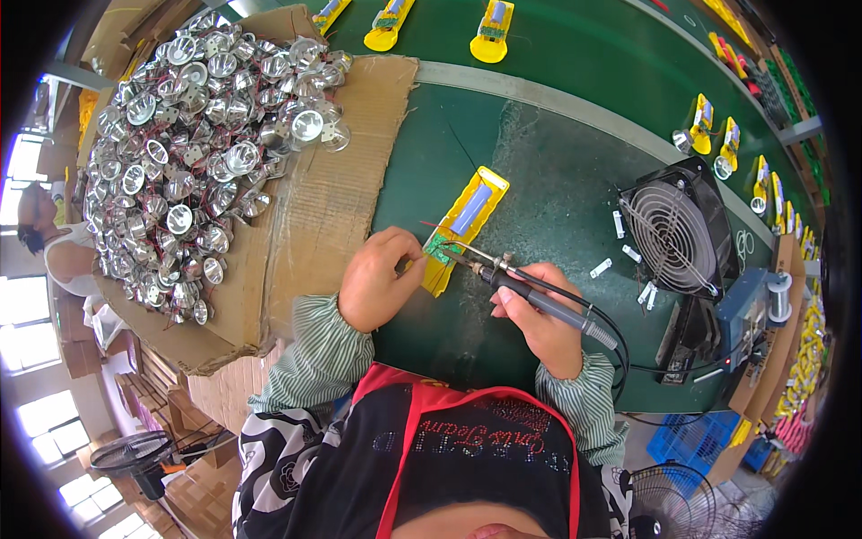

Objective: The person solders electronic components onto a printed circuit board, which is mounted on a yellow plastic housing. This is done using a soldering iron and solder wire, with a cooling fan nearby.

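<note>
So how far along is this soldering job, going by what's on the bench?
Done, it seems: yellow housings with boards fitted lie further along the green belt. In hand: the left hand steadies one yellow housing at its small circuit board, while the right hand holds a soldering iron with its tip at that board. Left: a big heap of silver reflectors waits on cardboard.

- A green workbench (575, 54) fills the middle.
- Bright windows (27, 305) light the left side.
- Stacked cardboard boxes (202, 490) and a standing fan (135, 454) sit on the floor.
</note>
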A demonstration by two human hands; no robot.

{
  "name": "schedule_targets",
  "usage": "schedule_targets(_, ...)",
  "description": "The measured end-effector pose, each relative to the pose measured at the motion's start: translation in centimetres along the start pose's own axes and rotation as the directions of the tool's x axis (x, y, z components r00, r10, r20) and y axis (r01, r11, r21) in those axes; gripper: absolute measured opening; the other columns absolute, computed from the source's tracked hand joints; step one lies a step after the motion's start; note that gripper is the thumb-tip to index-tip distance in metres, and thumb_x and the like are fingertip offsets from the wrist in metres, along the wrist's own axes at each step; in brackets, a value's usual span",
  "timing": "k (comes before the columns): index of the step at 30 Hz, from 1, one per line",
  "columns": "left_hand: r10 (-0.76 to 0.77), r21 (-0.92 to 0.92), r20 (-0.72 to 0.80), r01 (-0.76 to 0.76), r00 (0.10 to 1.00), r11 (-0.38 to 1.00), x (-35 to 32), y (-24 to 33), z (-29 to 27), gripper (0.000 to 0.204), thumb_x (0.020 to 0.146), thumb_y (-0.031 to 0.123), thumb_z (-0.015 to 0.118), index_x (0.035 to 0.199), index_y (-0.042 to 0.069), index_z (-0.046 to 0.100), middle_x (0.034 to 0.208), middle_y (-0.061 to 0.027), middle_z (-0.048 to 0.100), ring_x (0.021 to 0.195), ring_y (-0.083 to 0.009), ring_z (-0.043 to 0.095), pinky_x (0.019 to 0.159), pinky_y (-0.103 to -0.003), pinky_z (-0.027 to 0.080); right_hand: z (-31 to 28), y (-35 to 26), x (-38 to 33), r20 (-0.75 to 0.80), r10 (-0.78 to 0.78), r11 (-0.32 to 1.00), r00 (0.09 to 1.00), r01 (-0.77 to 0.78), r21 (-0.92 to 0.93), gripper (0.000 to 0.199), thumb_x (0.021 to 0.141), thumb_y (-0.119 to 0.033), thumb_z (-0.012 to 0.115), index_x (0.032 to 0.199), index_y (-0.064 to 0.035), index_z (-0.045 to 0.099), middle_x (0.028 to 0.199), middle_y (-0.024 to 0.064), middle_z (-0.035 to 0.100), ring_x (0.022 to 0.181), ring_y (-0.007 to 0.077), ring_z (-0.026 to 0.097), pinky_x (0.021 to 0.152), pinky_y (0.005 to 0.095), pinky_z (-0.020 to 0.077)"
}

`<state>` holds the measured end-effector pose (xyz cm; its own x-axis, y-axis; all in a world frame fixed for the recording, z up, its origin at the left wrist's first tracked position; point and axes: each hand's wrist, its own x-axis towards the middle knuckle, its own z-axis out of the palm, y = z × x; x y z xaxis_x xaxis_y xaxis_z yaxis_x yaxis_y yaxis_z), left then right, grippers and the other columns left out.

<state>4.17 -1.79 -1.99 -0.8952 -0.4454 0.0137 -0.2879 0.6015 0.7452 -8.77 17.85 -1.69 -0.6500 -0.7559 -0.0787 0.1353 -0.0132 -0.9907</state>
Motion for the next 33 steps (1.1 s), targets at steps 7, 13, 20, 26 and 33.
schedule_targets(7, -0.001, -0.013, 0.001, 0.001, 1.0, 1.0, 0.0, 0.1, 0.1, 0.008, 0.077, 0.004, 0.062, 0.079, 0.0, 0.055, 0.088, -0.0122, 0.06, 0.083, -0.0281, 0.059, 0.072, -0.035, 0.048, 0.0, -0.5, -0.4, -0.038, 0.016, 1.0, 0.999, -0.016, 0.015, 0.017, 0.081, -0.001, 0.064, 0.095, 0.0062, 0.055, 0.078, 0.0107, 0.067, 0.067, 0.0134, 0.066, 0.061, 0.0256, 0.0545)
schedule_targets(13, 0.015, -0.007, -0.011, -0.015, 1.0, 1.0, 0.0, 0.0, 0.1, 0.008, 0.077, 0.004, 0.062, 0.079, -0.001, 0.056, 0.089, -0.0124, 0.06, 0.083, -0.0281, 0.06, 0.072, -0.034, 0.048, -0.9, -1.6, -1.0, -0.056, 0.029, 0.998, 0.998, -0.026, 0.053, 0.018, 0.083, -0.001, 0.063, 0.096, 0.0063, 0.054, 0.078, 0.0125, 0.066, 0.067, 0.0147, 0.065, 0.061, 0.0266, 0.0547)
schedule_targets(20, -0.014, 0.016, 0.008, 0.014, 1.0, 1.0, -0.4, 0.4, -0.2, 0.008, 0.078, 0.005, 0.064, 0.082, -0.001, 0.06, 0.09, -0.0126, 0.06, 0.083, -0.0283, 0.06, 0.072, -0.035, 0.048, -1.2, -1.6, -1.6, -0.041, 0.035, 0.999, 0.999, -0.034, 0.04, 0.018, 0.084, 0.001, 0.061, 0.098, 0.0058, 0.052, 0.08, 0.0136, 0.066, 0.067, 0.0153, 0.065, 0.062, 0.0272, 0.0552)
schedule_targets(26, 0.016, 0.011, -0.109, -0.015, 0.994, 1.0, -0.9, 1.5, -0.9, 0.009, 0.08, 0.006, 0.064, 0.087, 0.0, 0.063, 0.088, -0.0122, 0.061, 0.083, -0.0278, 0.059, 0.072, -0.035, 0.047, -1.0, -1.6, -1.5, -0.037, 0.025, 0.998, 0.999, -0.023, 0.052, 0.018, 0.082, 0.001, 0.063, 0.097, 0.0065, 0.054, 0.08, 0.0115, 0.066, 0.068, 0.0141, 0.065, 0.062, 0.0264, 0.0551)
schedule_targets(33, 0.172, 0.212, -0.124, -0.143, 0.977, 0.967, -0.7, 1.3, 0.2, 0.011, 0.078, 0.006, 0.065, 0.087, 0.001, 0.066, 0.078, -0.011, 0.057, 0.075, -0.0289, 0.053, 0.068, -0.036, 0.044, -0.9, -1.7, -1.3, -0.02, 0.046, 0.999, 0.999, -0.045, 0.021, 0.018, 0.081, -0.001, 0.064, 0.096, 0.0064, 0.055, 0.079, 0.0119, 0.067, 0.068, 0.014, 0.066, 0.06, 0.0254, 0.0539)
